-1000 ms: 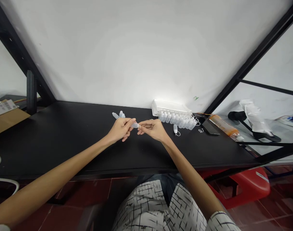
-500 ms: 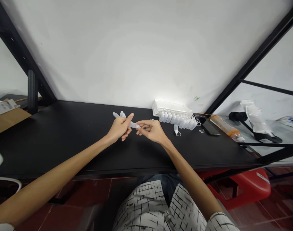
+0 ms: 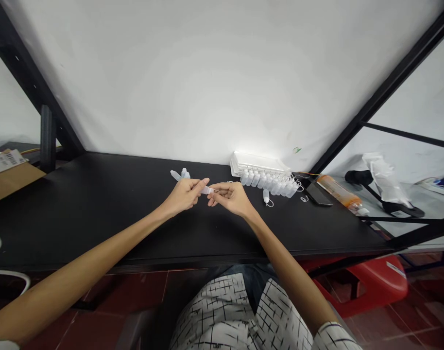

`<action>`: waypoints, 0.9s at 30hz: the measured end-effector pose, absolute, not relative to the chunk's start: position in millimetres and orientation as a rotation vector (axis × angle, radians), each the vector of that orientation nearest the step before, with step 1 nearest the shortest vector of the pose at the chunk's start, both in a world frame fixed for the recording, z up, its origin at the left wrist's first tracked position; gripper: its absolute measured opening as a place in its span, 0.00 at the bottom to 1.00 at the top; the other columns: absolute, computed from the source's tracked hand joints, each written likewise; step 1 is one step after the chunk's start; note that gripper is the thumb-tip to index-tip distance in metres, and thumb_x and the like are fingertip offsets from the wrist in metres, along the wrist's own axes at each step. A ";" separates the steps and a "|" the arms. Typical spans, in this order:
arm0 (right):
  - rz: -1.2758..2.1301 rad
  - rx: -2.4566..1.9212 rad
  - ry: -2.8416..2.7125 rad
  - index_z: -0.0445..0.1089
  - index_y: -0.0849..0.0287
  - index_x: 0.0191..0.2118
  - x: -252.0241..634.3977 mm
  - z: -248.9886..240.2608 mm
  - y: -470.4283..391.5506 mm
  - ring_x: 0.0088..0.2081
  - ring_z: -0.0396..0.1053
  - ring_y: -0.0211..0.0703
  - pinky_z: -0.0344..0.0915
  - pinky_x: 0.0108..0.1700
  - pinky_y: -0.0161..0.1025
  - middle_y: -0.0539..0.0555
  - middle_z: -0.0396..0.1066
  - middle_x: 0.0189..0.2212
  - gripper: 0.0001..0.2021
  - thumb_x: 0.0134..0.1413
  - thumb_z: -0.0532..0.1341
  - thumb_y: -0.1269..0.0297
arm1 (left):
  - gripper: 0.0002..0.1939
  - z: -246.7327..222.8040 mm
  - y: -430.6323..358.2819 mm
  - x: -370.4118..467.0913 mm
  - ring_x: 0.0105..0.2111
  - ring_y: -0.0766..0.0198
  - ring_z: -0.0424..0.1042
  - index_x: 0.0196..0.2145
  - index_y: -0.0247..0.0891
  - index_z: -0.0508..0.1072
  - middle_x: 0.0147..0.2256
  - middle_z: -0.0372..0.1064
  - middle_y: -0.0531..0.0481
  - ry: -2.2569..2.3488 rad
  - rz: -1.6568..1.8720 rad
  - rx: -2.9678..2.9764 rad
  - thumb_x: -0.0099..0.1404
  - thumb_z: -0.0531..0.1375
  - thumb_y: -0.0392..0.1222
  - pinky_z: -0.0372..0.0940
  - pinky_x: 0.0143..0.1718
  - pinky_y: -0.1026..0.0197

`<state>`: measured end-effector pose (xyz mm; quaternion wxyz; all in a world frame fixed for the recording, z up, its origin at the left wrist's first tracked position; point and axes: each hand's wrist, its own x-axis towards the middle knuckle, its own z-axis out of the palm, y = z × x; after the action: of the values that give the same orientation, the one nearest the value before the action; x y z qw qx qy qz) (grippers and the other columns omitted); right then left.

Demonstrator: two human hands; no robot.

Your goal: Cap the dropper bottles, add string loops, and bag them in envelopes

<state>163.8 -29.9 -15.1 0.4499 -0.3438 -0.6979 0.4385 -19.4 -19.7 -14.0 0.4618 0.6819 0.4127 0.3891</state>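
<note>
Left thumb (image 3: 201, 184) lowered over translucent tube (image 3: 208, 190), both hands (image 3: 184, 195) gripping, forearms (image 3: 114, 250) converging

Head camera: worn on the head, tilted forward and down.
Black table (image 3: 94, 199): viewed from above its near edge.
White wall (image 3: 185, 78): faced across the table.
Left hand (image 3: 183, 196), right hand (image 3: 232, 197): framed mid-distance, centrally.
Patterned clothing (image 3: 222, 304): viewed close, below.

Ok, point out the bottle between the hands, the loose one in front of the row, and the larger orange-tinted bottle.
Held bottle (image 3: 206, 190): head view, its exposed section.
Loose bottle (image 3: 266, 194): head view, its body.
Orange-tinted bottle (image 3: 337, 190): head view, middle of its side.
</note>
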 end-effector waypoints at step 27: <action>1.315 -0.747 -1.430 0.79 0.64 0.33 159.6 -14.7 -34.3 0.30 0.79 0.46 0.77 0.39 0.45 0.55 0.79 0.28 0.17 0.42 0.73 0.55 | 0.18 -19.5 -14.2 -29.5 0.25 0.68 0.62 0.31 0.34 0.73 0.26 0.67 0.51 0.827 1.244 2.669 0.74 0.50 0.42 0.57 0.30 0.64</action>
<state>159.6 -34.3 -14.7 0.5058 -0.3098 -0.5926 0.5450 -29.5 -14.2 -19.5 0.0414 0.8719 0.2702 0.4063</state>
